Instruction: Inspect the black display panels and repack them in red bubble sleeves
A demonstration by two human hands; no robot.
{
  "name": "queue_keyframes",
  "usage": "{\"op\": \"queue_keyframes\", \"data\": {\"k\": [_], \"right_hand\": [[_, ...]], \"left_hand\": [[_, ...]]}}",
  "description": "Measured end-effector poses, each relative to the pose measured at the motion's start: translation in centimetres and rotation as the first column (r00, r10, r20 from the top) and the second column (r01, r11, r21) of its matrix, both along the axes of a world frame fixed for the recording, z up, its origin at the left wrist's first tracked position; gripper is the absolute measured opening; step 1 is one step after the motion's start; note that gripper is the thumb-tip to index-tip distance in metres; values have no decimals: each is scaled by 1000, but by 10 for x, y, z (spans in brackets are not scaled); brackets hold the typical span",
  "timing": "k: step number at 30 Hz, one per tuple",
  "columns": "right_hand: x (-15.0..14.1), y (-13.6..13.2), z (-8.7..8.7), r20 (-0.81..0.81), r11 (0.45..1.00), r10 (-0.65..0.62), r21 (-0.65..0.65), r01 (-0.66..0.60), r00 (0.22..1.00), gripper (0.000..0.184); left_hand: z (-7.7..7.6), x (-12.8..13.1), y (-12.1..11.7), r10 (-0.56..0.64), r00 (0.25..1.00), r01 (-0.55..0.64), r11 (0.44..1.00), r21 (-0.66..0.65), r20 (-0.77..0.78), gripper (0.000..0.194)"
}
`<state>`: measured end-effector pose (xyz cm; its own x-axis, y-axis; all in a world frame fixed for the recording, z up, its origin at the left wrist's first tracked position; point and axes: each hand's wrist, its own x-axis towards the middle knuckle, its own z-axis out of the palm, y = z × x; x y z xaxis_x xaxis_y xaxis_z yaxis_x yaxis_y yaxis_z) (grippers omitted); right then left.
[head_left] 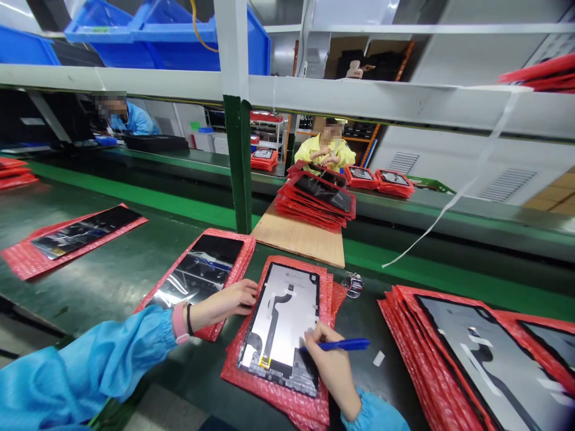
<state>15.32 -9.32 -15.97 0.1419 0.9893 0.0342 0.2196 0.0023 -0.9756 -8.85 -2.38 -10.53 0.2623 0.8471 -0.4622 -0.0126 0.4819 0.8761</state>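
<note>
Showing one head-worn view: two hands, apart, work at a screen panel lying pale back up on red bubble wrap, centre front. The right hand grips a blue pen-like tool at the panel's lower right; the left hand rests curled fingers at the left edge (whether they pinch it, I cannot tell). The step seems to be tool work on the panel's back; the next move likely calls for steadying it. The green tabletop carries wrapped stacks on the right. Beyond, blue bins sit above; co-workers in blue and yellow sit opposite.
</note>
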Motion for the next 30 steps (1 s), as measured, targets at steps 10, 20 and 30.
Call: {"op": "queue_keyframes", "data": {"k": [10,20,30], "right_hand": [[4,5,-6,-401,992,6,-111,-55,916,50],[12,10,-7,-585,986,-1,-137,-98,811,49],[45,19,20,-581,994,-69,24,102,811,45]], "left_hand": [[3,13,3,15,1000,-17,999,-49,-27,37],[13,36,8,-84,994,85,996,-14,75,34],[22,58,-6,-48,977,8,982,191,206,62]]}}
